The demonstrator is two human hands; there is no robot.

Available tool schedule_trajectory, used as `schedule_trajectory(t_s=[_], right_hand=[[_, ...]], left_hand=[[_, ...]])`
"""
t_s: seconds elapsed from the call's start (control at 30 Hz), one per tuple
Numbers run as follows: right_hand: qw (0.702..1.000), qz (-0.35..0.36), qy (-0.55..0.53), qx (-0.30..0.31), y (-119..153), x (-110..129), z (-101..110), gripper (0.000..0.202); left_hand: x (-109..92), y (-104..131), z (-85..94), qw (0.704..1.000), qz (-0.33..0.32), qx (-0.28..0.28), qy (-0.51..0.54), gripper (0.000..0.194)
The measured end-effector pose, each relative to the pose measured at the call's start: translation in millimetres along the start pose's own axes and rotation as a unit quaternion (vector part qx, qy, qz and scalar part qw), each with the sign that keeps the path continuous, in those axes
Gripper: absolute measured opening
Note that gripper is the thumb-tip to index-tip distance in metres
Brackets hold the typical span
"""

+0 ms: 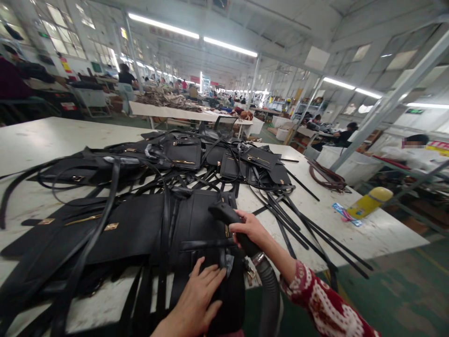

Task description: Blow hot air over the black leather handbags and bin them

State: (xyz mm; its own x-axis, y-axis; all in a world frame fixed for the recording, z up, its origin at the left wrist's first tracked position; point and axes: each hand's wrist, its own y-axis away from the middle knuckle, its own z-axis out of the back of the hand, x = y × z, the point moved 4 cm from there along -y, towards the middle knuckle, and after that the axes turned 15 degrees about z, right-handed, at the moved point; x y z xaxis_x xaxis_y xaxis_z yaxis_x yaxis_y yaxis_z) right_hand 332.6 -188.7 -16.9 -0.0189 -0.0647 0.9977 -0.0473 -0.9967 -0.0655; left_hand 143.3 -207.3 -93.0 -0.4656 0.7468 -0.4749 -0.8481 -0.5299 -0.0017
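Observation:
My right hand (250, 228) is closed around a black hose nozzle (224, 213), its tip over the upper part of a black leather bag (191, 217). From the nozzle's lower end a ribbed grey hose (269, 285) runs down past the table edge. My left hand (201, 292) rests with fingers spread on the lower part of the same bag, beside a scrap of clear plastic (229, 264). A second black bag (135, 227) with gold zips and clasps lies to the left, crossed by loose straps (105, 220).
Behind is a heap of black bags (185, 152). Long straps (305, 224) trail over the white table (389, 229) to the right. A yellow bottle (372, 202) and a coil of brown straps (326, 178) lie there. People work at other tables in the background.

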Motion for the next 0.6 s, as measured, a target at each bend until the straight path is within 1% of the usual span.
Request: schedule_trajectory(t_s=[0.07, 0.13, 0.17, 0.23, 0.3, 0.4, 0.47, 0.53, 0.6], right_hand=[[0.999, 0.016, 0.011, -0.028, 14, 5, 9, 0.058], [0.999, 0.003, 0.019, -0.027, 34, 5, 15, 0.058], [1.000, -0.015, 0.017, -0.019, 44, 3, 16, 0.058], [0.998, -0.059, 0.005, 0.003, 61, -4, 13, 0.056], [0.996, -0.089, -0.011, 0.027, 69, -13, 4, 0.057], [0.995, -0.081, -0.028, 0.054, 65, -20, -18, 0.062], [0.997, -0.050, -0.040, 0.045, 55, -18, -26, 0.065], [0.999, -0.005, -0.046, -0.002, 45, -11, -22, 0.067], [0.996, 0.028, -0.038, -0.078, 41, -3, -5, 0.066]], left_hand=[[0, 1, 0.4, 1.000, -0.003, 0.003, 0.004, 0.069], [-1, 1, 2.2, 1.000, -0.001, 0.002, 0.010, 0.068], [-1, 1, 3.1, 1.000, 0.000, 0.003, 0.013, 0.068], [-2, 2, 4.1, 1.000, 0.002, 0.005, 0.018, 0.070], [-3, 3, 3.2, 1.000, 0.002, 0.005, 0.022, 0.072], [-6, 6, -1.6, 1.000, 0.006, 0.005, 0.020, 0.072], [-8, 8, -4.3, 0.999, 0.026, 0.022, 0.004, 0.068], [-11, 8, -0.6, 0.997, 0.066, 0.035, -0.015, 0.054], [-18, 7, 12.2, 0.995, 0.092, 0.021, -0.018, 0.038]])
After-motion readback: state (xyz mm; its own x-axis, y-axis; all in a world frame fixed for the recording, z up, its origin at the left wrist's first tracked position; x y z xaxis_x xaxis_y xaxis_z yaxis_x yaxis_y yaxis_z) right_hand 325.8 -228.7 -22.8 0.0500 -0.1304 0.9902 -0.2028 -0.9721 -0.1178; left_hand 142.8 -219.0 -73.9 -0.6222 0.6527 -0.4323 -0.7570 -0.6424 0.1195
